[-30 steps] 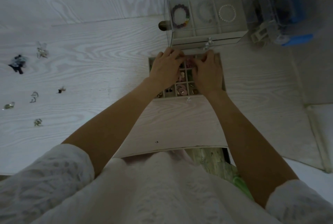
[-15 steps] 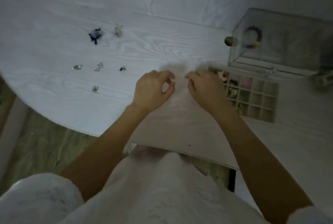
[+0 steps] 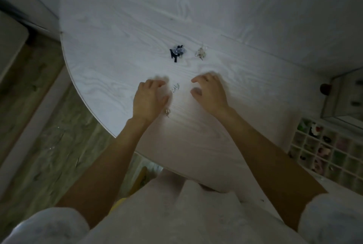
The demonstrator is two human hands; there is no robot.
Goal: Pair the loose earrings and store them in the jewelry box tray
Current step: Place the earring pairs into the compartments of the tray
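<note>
head view: dim, blurry
left hand (image 3: 148,98): fingers spread, empty, beside silver hoop earring (image 3: 175,88)
right hand (image 3: 208,91): loosely curled, empty
tray (image 3: 332,153): far right on tabletop (image 3: 117,51)
risk: tiny hoop could skid off tabletop edge, mismatch likely in low light

Pale wood-grain table (image 3: 117,33) carries loose earrings (image 3: 177,52) and compartment tray (image 3: 332,157).

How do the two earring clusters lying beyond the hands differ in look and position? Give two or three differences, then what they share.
The dark earring cluster is black and bluish; the pale earring cluster is whitish and translucent. The dark one lies to the left, the pale one to the right. The dark one looks somewhat bulkier. Both rest untouched on the white table, beyond both hands.
</note>
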